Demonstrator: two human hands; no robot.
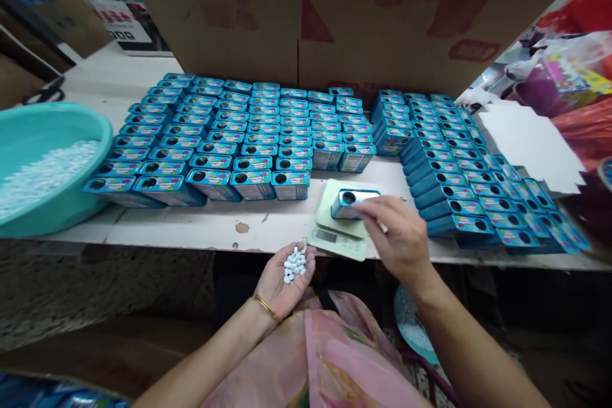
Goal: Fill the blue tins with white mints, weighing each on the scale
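Observation:
My left hand [285,280] is palm up and cupped in front of the table edge, holding a small heap of pale white candies [295,264]. A blue tin [343,206] with a round dark opening in its top stands on a pale green digital scale [329,224]. Over the right side of that tin is my right hand [399,233], thumb and fingers drawn together near the opening. Whatever is between those fingertips is too small or hidden to make out. The scale's display [326,235] faces me, but its digits are unreadable.
Rows of similar blue tins [253,162] stand left of the scale, and more tins [449,172] stand to the right. A turquoise basin [102,134] of white candies is at the far left. Cardboard [268,25] rises behind. Another bowl [414,325] sits below the table.

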